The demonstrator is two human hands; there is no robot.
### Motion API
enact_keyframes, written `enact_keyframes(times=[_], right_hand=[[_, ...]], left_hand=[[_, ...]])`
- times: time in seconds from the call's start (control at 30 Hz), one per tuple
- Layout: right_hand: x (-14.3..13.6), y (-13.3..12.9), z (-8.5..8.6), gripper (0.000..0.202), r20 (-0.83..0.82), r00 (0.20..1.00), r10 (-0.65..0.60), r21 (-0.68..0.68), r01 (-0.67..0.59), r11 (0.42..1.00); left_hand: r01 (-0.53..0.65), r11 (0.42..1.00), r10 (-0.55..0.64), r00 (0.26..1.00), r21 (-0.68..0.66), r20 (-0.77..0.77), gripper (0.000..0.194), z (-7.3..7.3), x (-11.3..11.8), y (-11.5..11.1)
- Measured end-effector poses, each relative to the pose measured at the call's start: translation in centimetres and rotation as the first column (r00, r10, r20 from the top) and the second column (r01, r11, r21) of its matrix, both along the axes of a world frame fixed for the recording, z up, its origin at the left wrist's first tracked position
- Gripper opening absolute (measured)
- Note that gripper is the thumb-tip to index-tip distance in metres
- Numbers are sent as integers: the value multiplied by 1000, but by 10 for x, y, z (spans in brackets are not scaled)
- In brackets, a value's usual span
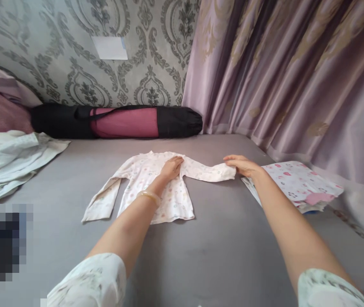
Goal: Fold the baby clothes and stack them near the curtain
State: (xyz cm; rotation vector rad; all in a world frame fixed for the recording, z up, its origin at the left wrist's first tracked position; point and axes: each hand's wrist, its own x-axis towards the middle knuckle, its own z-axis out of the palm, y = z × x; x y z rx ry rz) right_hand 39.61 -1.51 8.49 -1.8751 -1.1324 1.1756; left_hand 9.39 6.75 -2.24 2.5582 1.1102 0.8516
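A small white long-sleeved shirt [172, 200] with a pastel print lies spread on the grey bed sheet. My left hand [171, 167] rests flat on its upper chest, fingers together and stretched out. At the cuff of the sleeve on the right is my right hand [244, 165], gripping the cloth at its end, with some fingers extended over the far edge; the thumb is partly hidden. The opposite sleeve [100, 202] slants down toward the near left, bent at an angle.
Folded printed cloth [300, 181] is stacked at the right, close to my right forearm. A black and maroon roll bag [124, 123] lies along the wall. Pale crumpled clothes [25, 160] lie at the left. A mauve curtain [265, 76] hangs behind the right side.
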Motion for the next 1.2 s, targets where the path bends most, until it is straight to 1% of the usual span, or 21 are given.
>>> enact_keyframes(times=[0.1,0.17,0.23,0.3,0.37,0.43,0.53,0.6,0.67,0.73,0.83,0.9,0.93,1.0,1.03,1.07,1.1,1.13,1.17,1.2], right_hand=[[12,9,4,29,9,1000,-7,43,6,999],[21,15,8,24,65,997,-44,101,37,994],[28,23,9,21,163,983,-84,161,58,985],[33,29,3,18,309,947,-88,182,32,983],[33,34,-9,18,491,869,-66,147,-8,989],[29,35,-25,19,633,773,-46,96,-19,995],[16,33,-46,22,704,707,-66,79,14,997],[6,30,-54,27,750,652,-111,83,74,994],[-4,27,-59,33,814,562,-144,86,130,988],[-12,24,-62,36,865,482,-142,84,141,986],[-17,21,-63,35,898,426,-105,67,104,992],[-18,19,-61,35,921,381,-89,59,90,994],[-20,19,-58,35,934,345,-93,71,77,995],[-26,17,-51,34,954,270,-131,134,9,991],[-32,15,-47,34,955,253,-152,171,-58,984],[-38,14,-44,33,951,267,-153,197,-145,970],[-47,12,-41,32,942,310,-127,207,-244,947],[-56,10,-39,31,927,369,-70,208,-347,915],[-66,8,-39,30,903,430,4,208,-445,871],[-76,6,-40,27,873,480,83,213,-530,821]], left_hand=[[3,1000,-3,1000,1,-6,39,0,0,1],[-5,1000,5,1000,-3,-15,40,0,0,0],[-17,1000,17,999,-17,-31,41,2,1,-2],[-51,997,48,997,-49,-61,41,5,2,-5],[-94,992,84,990,-84,-114,43,9,4,-9],[-123,988,104,979,-98,-177,47,12,6,-13],[-116,990,92,966,-86,-240,55,13,7,-17],[-118,990,95,962,-77,-256,57,13,8,-18],[-129,989,104,959,-79,-265,58,12,8,-18],[-137,986,107,954,-91,-279,58,12,9,-18],[-133,987,97,942,-93,-321,58,13,10,-18],[-139,987,103,927,-76,-361,57,18,13,-20],[-161,985,126,916,-60,-380,56,22,15,-22],[-220,975,197,893,-12,-405,52,34,20,-33],[-250,968,234,881,14,-411,49,42,22,-42],[-248,968,240,878,35,-414,43,51,24,-53],[-227,973,219,879,33,-423,36,59,25,-67],[-190,982,180,882,21,-435,31,66,24,-82],[-147,989,132,884,2,-449,29,72,23,-99],[-82,996,60,885,-28,-461,30,77,20,-117]])
